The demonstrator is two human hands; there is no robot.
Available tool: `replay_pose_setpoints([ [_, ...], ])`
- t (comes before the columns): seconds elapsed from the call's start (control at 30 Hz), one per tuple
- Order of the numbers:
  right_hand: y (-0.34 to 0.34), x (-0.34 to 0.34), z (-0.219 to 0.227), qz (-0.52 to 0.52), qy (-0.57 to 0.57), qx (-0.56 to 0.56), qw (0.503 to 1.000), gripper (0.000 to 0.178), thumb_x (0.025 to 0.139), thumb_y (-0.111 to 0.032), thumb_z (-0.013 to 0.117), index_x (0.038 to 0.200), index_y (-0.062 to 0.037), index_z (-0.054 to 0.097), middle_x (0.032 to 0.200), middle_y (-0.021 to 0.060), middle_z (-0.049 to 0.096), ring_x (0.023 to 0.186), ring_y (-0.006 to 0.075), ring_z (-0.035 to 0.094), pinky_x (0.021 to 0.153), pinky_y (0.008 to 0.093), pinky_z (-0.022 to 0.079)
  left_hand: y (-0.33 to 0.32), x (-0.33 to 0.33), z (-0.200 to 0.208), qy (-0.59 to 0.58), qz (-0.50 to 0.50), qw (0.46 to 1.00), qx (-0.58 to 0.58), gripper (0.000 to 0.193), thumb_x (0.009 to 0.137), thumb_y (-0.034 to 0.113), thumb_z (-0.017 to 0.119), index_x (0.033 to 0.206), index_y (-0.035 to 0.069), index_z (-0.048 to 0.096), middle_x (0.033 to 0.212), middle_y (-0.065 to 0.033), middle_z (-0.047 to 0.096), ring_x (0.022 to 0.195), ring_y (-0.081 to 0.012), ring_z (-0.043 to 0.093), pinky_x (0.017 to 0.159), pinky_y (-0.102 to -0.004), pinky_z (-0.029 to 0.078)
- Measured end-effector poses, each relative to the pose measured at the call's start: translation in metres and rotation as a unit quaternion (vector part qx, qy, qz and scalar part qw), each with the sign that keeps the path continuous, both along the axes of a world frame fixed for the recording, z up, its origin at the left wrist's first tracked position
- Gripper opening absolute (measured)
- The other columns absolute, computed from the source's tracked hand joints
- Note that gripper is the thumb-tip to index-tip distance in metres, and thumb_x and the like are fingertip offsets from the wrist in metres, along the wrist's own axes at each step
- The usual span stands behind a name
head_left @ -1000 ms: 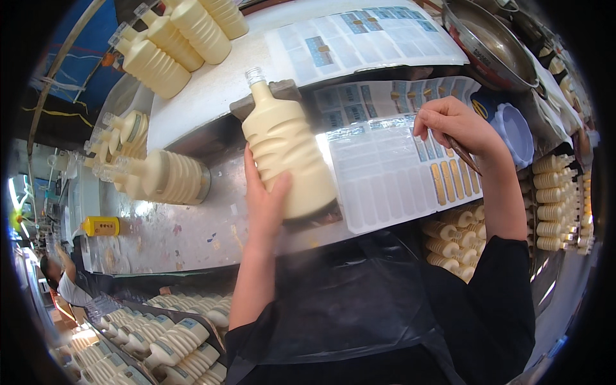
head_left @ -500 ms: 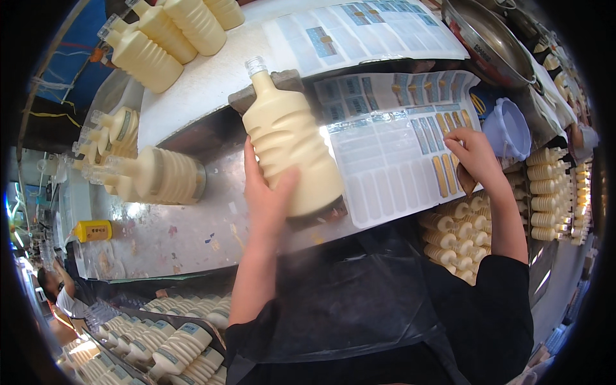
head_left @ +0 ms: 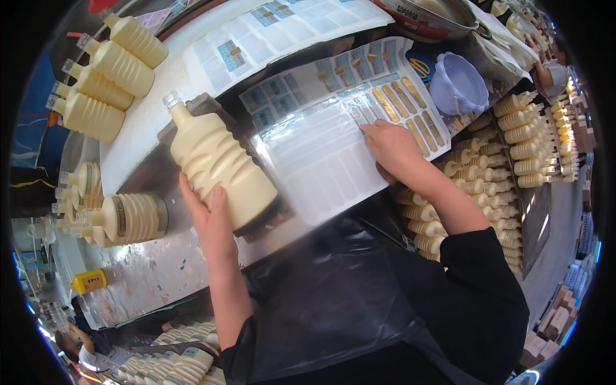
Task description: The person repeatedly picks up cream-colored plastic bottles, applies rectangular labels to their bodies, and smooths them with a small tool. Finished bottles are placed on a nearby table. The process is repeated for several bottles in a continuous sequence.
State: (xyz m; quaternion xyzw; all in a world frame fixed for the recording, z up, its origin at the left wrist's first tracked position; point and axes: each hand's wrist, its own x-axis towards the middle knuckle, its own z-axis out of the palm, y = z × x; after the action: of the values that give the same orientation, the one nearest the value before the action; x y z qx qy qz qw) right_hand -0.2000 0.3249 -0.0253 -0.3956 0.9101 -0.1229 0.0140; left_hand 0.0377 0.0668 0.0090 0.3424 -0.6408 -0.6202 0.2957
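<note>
A cream-coloured ribbed bottle (head_left: 221, 167) with a clear threaded neck lies tilted on the bench, its neck end resting against a dark block (head_left: 206, 106). My left hand (head_left: 210, 221) grips its side, thumb on top and fingers along the left edge. To the right lies a label sheet (head_left: 321, 160) with gold and pale blue strips and many bare backing slots. My right hand (head_left: 398, 151) is closed over this sheet, fingertips at the pale strips beside the gold ones. A small brown piece shows under its palm; what the fingers hold is hidden.
Several cream bottles (head_left: 122, 70) stand at the upper left, others (head_left: 138, 218) lie on the left. A yellow container (head_left: 88, 281) sits near the bench's left end. A lilac bucket (head_left: 459, 86), yellow-handled scissors (head_left: 419, 67) and a metal pan (head_left: 430, 18) are at the right.
My view has turned, shifting the bench leftward. My right hand has moved from the sheet's right edge inward to the pale strips. My left hand stays on the bottle.
</note>
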Motion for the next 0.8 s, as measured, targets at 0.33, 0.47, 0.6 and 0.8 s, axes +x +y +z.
replay_pose_setpoints([
  [0.33, 0.018, 0.050, -0.010, 0.088, -0.051, 0.030, 0.994, 0.043, 0.082, -0.005, 0.063, 0.125, -0.0002, 0.060, 0.089, 0.0171, 0.065, 0.076, 0.0357, 0.069, 0.065, 0.0453, 0.056, 0.007, -0.001, -0.007, 0.023, 0.016, 0.999, -0.023, 0.075, 0.100, 0.018, 0.057, 0.161, -0.002, 0.019, 0.161, -0.0202, 0.030, 0.145, -0.0286, 0.036, 0.120, -0.0390, 0.028],
  [0.47, 0.017, 0.050, 0.005, 0.077, -0.032, 0.045, 0.996, 0.040, 0.087, -0.006, 0.058, 0.126, -0.0035, 0.062, 0.087, 0.0161, 0.064, 0.075, 0.0361, 0.068, 0.065, 0.0461, 0.055, 0.005, -0.002, -0.009, 0.025, 0.015, 0.999, -0.030, 0.075, 0.099, 0.019, 0.058, 0.160, -0.003, 0.020, 0.161, -0.0204, 0.030, 0.144, -0.0288, 0.036, 0.120, -0.0392, 0.028],
  [0.6, 0.024, 0.070, -0.002, 0.120, -0.067, 0.035, 0.990, 0.038, 0.091, -0.006, 0.057, 0.128, -0.0067, 0.064, 0.082, 0.0161, 0.063, 0.074, 0.0380, 0.065, 0.066, 0.0483, 0.053, 0.001, -0.002, -0.013, 0.022, 0.011, 0.999, -0.038, 0.074, 0.099, 0.018, 0.058, 0.160, -0.003, 0.021, 0.160, -0.0207, 0.030, 0.144, -0.0291, 0.037, 0.120, -0.0393, 0.028],
  [0.8, 0.014, 0.038, 0.010, 0.061, -0.103, 0.004, 0.993, 0.049, 0.089, -0.006, 0.058, 0.138, -0.0089, 0.059, 0.087, 0.0179, 0.063, 0.078, 0.0383, 0.066, 0.069, 0.0466, 0.053, 0.000, -0.001, -0.014, 0.025, 0.011, 0.999, -0.038, 0.074, 0.099, 0.018, 0.059, 0.160, -0.003, 0.022, 0.159, -0.0202, 0.032, 0.144, -0.0288, 0.037, 0.119, -0.0390, 0.030],
])
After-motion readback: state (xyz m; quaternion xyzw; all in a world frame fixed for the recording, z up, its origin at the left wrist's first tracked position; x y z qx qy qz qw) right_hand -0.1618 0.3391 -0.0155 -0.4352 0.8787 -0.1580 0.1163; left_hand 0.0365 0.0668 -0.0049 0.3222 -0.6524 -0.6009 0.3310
